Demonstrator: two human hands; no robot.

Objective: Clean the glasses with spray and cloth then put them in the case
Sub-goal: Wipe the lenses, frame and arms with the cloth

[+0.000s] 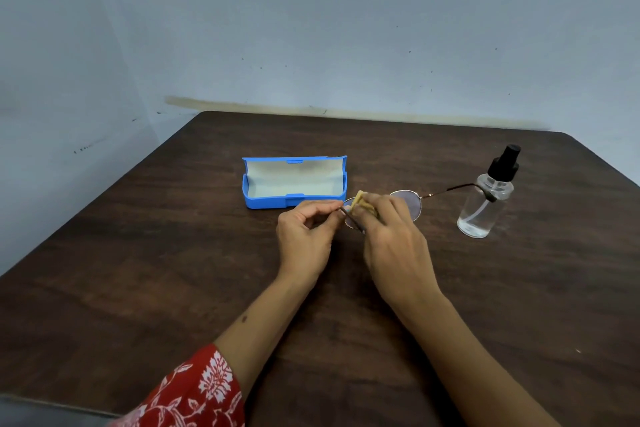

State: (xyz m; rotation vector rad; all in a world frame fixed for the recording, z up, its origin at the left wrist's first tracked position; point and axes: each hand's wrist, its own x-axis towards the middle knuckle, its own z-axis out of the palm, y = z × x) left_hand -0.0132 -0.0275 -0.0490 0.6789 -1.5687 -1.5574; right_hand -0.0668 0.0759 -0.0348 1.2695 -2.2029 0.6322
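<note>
blue plastic, the case (294, 182) lies open left of the glasses (408, 203), its lid tipped back and its pale lined trough facing up, nothing in it. its long axis runs left to right, much like the frame's.

just right of the case's front corner the left hand (304, 236) pinches the frame's near end, thumb and forefinger closed on the metal where a temple folds toward the person. the glasses are held just above the table (138, 270), between both hands, front bar running left to right.

right of that grip the right hand (391, 236) has its fingers curled round a small yellow cloth (362, 201), pressing it on the lens nearer the case. the other lens shows past the knuckles, and its temple stretches out right, its tip in front of the spray (486, 204), a clear bottle with a black pump standing well right of the glasses.

judging from this, wiping is under way and casing is still to come. the case is nearer the left hand, just behind the frame, so the move calls for a short carry back and left. the outstretched right temple would need folding first or it would overhang the trough; swinging it may also brush the bottle. a red patterned sleeve (194, 392) sits low, near the person.
</note>
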